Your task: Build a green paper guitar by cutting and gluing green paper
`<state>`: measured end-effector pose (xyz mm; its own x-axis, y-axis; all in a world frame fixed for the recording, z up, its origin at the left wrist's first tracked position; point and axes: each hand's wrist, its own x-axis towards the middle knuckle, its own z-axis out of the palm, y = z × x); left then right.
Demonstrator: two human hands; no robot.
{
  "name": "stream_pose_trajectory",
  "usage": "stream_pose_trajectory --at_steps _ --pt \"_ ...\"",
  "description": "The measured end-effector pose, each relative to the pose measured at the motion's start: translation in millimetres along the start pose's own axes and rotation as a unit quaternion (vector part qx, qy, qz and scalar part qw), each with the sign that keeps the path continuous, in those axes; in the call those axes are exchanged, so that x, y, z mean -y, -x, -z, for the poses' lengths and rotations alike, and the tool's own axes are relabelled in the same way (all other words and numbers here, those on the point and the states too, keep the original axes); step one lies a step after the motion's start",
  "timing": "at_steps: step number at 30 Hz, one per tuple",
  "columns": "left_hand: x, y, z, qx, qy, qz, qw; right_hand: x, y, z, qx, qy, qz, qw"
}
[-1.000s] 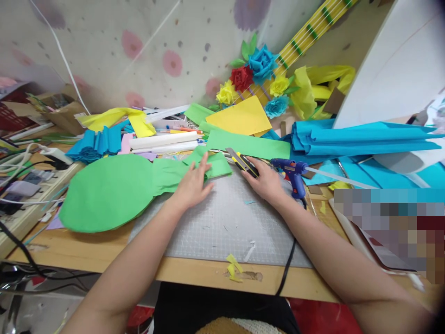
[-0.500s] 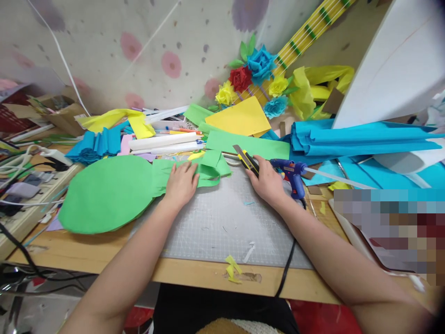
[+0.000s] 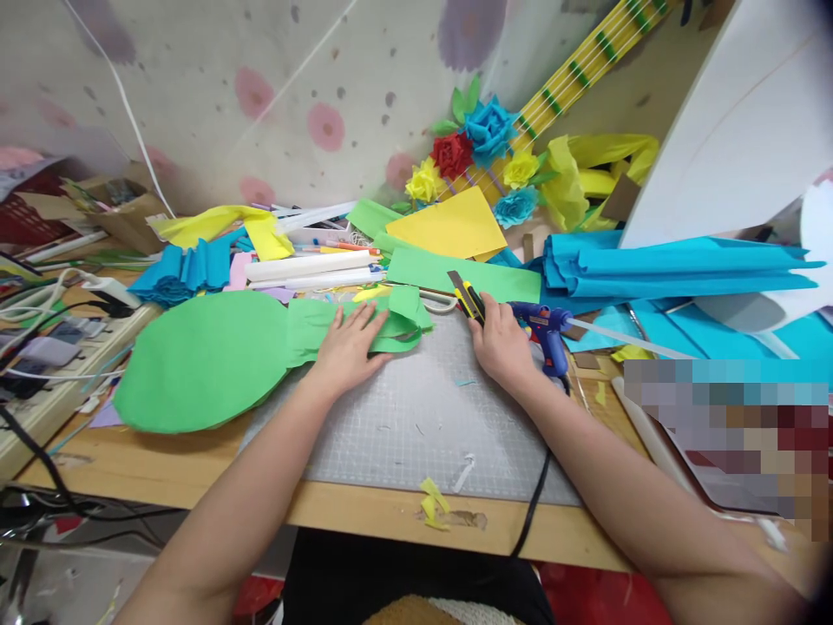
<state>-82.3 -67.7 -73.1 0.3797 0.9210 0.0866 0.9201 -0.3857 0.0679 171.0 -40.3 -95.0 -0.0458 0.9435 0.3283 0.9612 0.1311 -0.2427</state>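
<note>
A green paper piece (image 3: 206, 360), with a wide oval body and a narrow strip-like neck, lies across the left of the desk. My left hand (image 3: 351, 347) rests on its neck, fingers spread and flat. Just past those fingertips, the neck's end (image 3: 404, 317) is loose and curls up. My right hand (image 3: 502, 347) is closed around a black-and-yellow utility knife (image 3: 469, 299), its blade pointing up and left. Close behind that hand lies a blue glue gun (image 3: 553, 334) with a clear glue stick in it. Under both hands is a grey cutting mat (image 3: 416, 425).
At the back stands a yellow guitar-like craft (image 3: 573, 82) with paper flowers (image 3: 488, 130). Blue crepe paper (image 3: 670, 265) lies to the right, beside a white board (image 3: 722, 121). A power strip (image 3: 71, 382) runs along the left edge. Yellow scraps (image 3: 433, 503) lie in front.
My left hand has slid slightly right along the green neck, with its fingers spreading and thumb moving out. My right hand and the knife have shifted a little to the right.
</note>
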Motion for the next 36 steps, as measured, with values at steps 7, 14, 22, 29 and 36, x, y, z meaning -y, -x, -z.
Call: stream_pose_trajectory --at_steps 7,14,22,29,36 --pt "28.5 21.3 11.8 -0.007 0.006 0.053 0.999 1.6 0.2 6.4 0.006 -0.003 -0.012 1.0" --pt "55.1 47.7 28.4 -0.055 -0.003 0.028 0.998 3.3 1.0 5.8 0.039 0.032 -0.014 0.999" --pt "56.6 53.8 28.6 -0.041 -0.063 0.04 0.996 9.6 2.2 7.7 -0.086 -0.015 0.184 0.979" --pt "62.9 64.4 19.8 -0.078 -0.054 0.112 0.989 83.7 -2.1 -3.5 0.03 -0.029 0.428 0.903" --pt "60.8 68.7 21.6 -0.068 -0.069 0.094 0.991 112.2 -17.3 -20.4 0.064 -0.002 0.437 0.897"
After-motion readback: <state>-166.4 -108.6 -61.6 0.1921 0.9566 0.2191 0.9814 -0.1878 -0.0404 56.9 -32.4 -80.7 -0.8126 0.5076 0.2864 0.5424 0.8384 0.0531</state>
